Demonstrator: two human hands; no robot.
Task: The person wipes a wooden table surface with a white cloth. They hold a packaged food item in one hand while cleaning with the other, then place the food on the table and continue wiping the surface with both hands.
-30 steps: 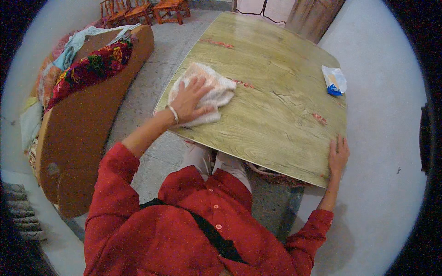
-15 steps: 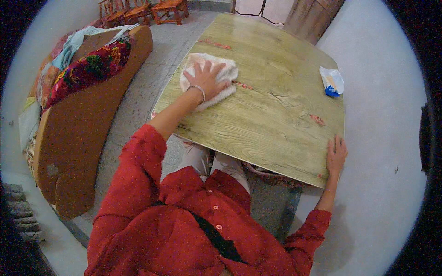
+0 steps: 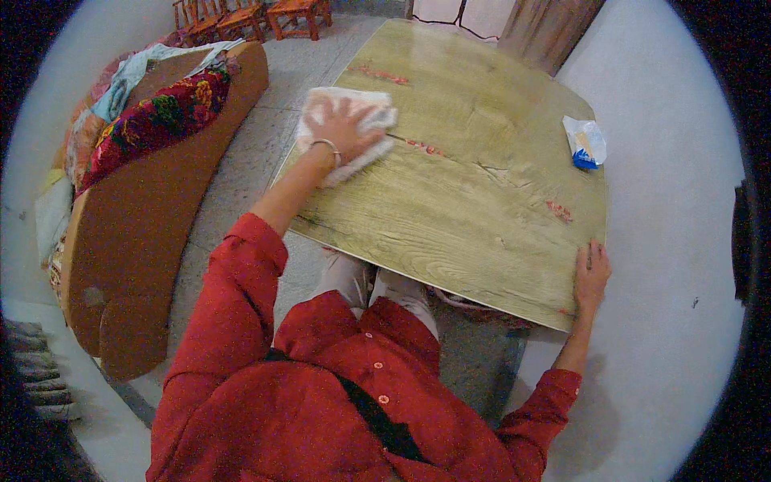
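Note:
Under my left hand (image 3: 344, 132) lies a white cloth (image 3: 353, 170) on the wood-patterned table (image 3: 458, 217). The hand is flat on it with its fingers spread, slightly blurred by motion. Cloth and hand are at the table's left edge, and part of the cloth reaches to that edge. At the near right corner my right hand (image 3: 592, 277) rests on the table's edge, fingers stretched forward along it and a little apart. Its thumb side is partly hidden.
A white and blue packet (image 3: 585, 143) lies at the table's right edge, beside the white wall (image 3: 666, 201). To the left stands a brown sofa (image 3: 132, 249) with colourful cloths (image 3: 161, 124). Small wooden chairs (image 3: 295, 16) stand at the far left. Red patches mark the tabletop.
My left hand and the white cloth have slid left, toward the table's left edge. My right hand stays on the near right corner.

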